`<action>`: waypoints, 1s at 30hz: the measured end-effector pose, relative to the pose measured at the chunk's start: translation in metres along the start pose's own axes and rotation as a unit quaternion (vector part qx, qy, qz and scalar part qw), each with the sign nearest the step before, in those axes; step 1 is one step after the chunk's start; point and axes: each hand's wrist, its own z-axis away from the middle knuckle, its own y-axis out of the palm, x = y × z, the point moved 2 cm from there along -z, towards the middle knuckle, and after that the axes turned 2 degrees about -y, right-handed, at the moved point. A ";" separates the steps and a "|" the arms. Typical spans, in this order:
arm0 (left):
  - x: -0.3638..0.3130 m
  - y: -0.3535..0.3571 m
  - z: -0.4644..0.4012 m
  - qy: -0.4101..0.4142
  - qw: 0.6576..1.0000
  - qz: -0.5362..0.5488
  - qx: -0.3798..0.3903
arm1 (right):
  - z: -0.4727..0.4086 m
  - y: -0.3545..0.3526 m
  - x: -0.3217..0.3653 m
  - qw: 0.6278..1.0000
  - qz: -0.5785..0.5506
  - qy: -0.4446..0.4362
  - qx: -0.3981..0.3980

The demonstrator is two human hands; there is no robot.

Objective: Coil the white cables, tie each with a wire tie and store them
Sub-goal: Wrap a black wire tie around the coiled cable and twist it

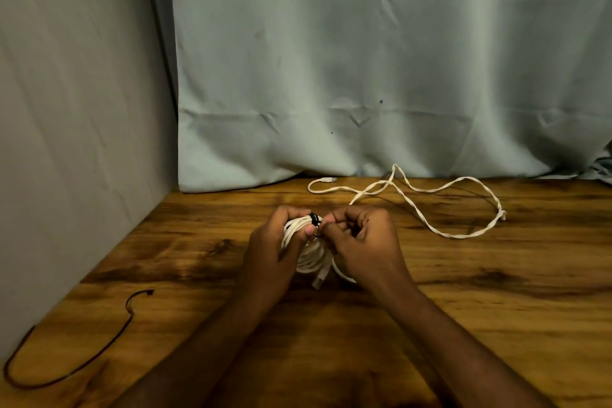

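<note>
**Tying off the first coil**

While my left hand [276, 242] grips the coiled white cable [311, 260] just above the wooden table [463, 308], fingers curled round the bundle near its top, my right hand [361, 238] pinches the black wire tie [314, 219] that wraps the loops there. The tie's loose end sits between my right fingertips, though exactly how it is twisted is too small to make out.

I judge the coil light and limp: the loops are soft and will spring apart if I slacken my left grip, so the place to hold is right beside the tie, where the strands are bunched. The tie looks thin and bendable, likely to keep a twist once made.

The second white cable [430, 205] lies loose and uncoiled on the table beyond my right hand, near the pale cloth backdrop [364, 60], well apart from the coil. A thin dark wire [99, 351] lies near the table's left edge, close by a grey wall [66, 109]. Open wood lies on both sides of my forearms, with the backdrop limiting reach ahead.
</note>
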 end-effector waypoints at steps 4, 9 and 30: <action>0.000 0.003 0.002 -0.007 0.999 0.018 0.026 | 0.000 -0.003 0.001 1.000 0.021 -0.014 0.010; 0.000 0.004 0.003 -0.014 0.998 0.036 0.043 | -0.002 -0.006 0.000 0.993 0.109 -0.041 0.033; 0.007 0.010 -0.003 -0.044 0.995 0.088 0.013 | -0.003 -0.008 0.003 0.994 0.102 -0.046 0.000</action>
